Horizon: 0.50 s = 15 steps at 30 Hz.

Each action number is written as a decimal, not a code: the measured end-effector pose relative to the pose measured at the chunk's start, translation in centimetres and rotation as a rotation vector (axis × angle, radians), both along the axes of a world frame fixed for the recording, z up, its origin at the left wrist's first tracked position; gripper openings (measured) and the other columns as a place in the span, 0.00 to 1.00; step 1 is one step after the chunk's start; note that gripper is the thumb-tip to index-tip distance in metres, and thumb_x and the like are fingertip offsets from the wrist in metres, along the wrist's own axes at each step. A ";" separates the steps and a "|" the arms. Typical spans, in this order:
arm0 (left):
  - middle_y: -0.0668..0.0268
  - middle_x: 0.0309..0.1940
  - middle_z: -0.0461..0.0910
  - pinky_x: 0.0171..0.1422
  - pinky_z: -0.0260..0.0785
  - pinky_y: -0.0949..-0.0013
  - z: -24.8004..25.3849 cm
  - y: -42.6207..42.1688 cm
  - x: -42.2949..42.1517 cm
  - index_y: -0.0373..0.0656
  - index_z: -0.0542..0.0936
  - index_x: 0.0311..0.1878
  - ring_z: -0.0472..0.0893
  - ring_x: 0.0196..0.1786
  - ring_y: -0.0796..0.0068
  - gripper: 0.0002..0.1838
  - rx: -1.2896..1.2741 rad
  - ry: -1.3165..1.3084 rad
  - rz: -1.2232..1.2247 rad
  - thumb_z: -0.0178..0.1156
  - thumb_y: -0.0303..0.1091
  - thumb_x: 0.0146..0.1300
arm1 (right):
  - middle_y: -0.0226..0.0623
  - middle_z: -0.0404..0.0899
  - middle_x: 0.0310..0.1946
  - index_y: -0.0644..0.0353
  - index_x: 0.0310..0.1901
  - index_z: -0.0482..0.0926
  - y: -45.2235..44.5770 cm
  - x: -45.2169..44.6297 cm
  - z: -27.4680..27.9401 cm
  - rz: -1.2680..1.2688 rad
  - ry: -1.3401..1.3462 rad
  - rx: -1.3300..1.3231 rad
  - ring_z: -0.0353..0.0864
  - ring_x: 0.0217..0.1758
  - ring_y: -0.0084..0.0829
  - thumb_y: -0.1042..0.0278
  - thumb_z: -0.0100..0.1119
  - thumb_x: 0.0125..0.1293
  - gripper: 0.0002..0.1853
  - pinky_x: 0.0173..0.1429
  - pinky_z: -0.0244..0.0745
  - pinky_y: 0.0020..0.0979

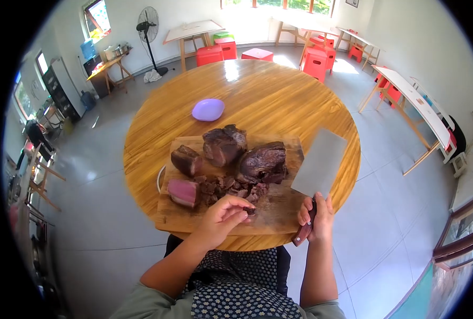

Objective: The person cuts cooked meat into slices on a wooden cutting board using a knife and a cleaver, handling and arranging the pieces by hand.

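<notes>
My right hand point(320, 217) is closed round the dark wooden handle of a cleaver point(321, 162), its wide blade raised over the right edge of the cutting board point(194, 225). My left hand point(225, 217) pinches a small dark piece of meat point(249, 211) above the front of the board. Just beyond it lies a heap of cut meat pieces point(228, 187). Large dark chunks rest around the heap: one at the back point(224, 144), one at the right point(262, 159), one at the left point(186, 160), and one with a pink cut face point(183, 192).
The board lies on a round wooden table point(279, 90). Behind it sits a purple dish point(208, 109). Farther off are red stools point(210, 56), white-topped tables point(414, 101) and a standing fan point(148, 37).
</notes>
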<state>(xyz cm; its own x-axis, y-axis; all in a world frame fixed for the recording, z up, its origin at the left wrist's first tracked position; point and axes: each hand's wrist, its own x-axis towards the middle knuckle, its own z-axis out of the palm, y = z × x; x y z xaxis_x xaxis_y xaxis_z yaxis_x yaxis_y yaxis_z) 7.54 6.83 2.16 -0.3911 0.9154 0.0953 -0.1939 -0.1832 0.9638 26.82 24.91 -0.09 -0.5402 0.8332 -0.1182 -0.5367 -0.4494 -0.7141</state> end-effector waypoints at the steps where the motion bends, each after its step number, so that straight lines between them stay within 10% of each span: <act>1: 0.54 0.55 0.80 0.56 0.80 0.60 1.2 -0.8 -0.2 0.39 0.76 0.55 0.83 0.53 0.64 0.09 0.045 -0.048 -0.058 0.57 0.21 0.75 | 0.34 0.68 0.28 0.50 0.52 0.64 0.1 0.0 -0.1 0.015 -0.009 0.006 0.67 0.18 0.26 0.64 0.47 0.82 0.05 0.21 0.67 0.31; 10: 0.52 0.53 0.81 0.58 0.79 0.63 5.5 -2.9 -0.4 0.35 0.77 0.55 0.85 0.53 0.63 0.10 0.510 0.067 -0.239 0.60 0.21 0.73 | 0.32 0.66 0.26 0.52 0.50 0.65 -1.1 -0.4 1.0 -0.055 -0.102 0.060 0.65 0.16 0.24 0.63 0.45 0.83 0.05 0.17 0.64 0.27; 15: 0.56 0.45 0.83 0.48 0.79 0.63 2.1 -3.0 -1.2 0.36 0.80 0.49 0.85 0.46 0.58 0.11 0.029 0.826 0.279 0.67 0.23 0.66 | 0.31 0.70 0.26 0.58 0.66 0.63 -4.2 2.4 3.6 0.083 -0.379 0.473 0.68 0.17 0.22 0.67 0.45 0.82 0.15 0.21 0.67 0.25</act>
<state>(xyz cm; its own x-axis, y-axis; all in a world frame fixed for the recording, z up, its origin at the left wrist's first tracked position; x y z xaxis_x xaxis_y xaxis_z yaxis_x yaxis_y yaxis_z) 6.33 3.88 4.28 -0.3961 0.7893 0.4693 0.6206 -0.1466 0.7703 29.18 20.71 3.50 -0.5983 0.7992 0.0574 -0.1833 -0.0667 -0.9808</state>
